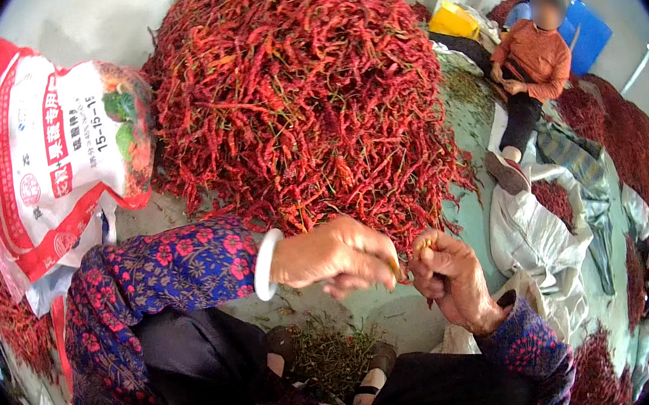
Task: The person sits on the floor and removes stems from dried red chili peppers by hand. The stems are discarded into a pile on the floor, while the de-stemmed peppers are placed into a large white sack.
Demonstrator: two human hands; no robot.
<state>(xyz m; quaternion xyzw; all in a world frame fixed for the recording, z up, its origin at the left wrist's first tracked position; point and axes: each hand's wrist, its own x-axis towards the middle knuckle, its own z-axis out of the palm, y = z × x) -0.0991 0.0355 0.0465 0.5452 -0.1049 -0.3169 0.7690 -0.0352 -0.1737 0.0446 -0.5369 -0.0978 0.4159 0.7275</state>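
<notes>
My left hand (337,258), with a white bangle (268,264) at its wrist, is bent downward, its fingertips close to my right hand. Motion blurs its fingers, and a small yellowish-green piece shows at the fingertips; whether they grip it is unclear. My right hand (452,279) is curled, with thumb and fingers pinched together around red chili peppers (430,303) that are mostly hidden in the palm. Beyond both hands rises a large heap of red chili peppers (300,97), many with green stems. Between my shoes lies a pile of green stems (335,351).
A printed white-and-red sack (68,135) stands left of the heap. On the right are a white woven sack (536,238) and darker red peppers (634,131). Another person (531,65) sits at the upper right, near a yellow container (453,21) and a blue panel (587,31).
</notes>
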